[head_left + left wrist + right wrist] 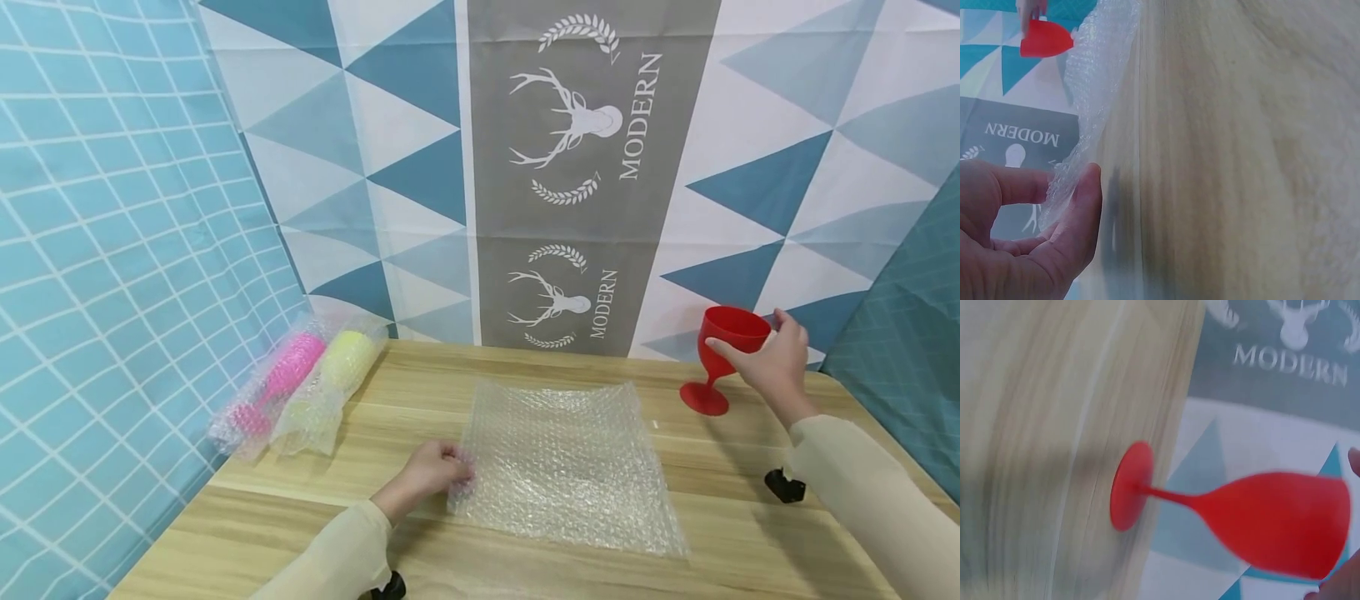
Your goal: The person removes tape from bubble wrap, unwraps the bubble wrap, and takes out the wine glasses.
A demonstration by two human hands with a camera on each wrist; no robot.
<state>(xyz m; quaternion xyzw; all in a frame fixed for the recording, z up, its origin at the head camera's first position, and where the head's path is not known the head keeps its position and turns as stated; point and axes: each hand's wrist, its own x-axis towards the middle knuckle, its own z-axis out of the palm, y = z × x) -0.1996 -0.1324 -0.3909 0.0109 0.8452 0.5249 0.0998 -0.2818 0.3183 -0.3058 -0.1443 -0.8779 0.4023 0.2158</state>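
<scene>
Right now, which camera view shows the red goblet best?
The right wrist view: the red goblet appears largest there, with bowl, stem and foot visible. The head view shows these parts too, but smaller, with the right hand covering some of the bowl. The left wrist view shows mainly the bowl, small, beside bubble wrap.

Red goblet [1244, 515], clear bubble wrap [562, 467], blue white-gridded curtain [97, 225]
</scene>
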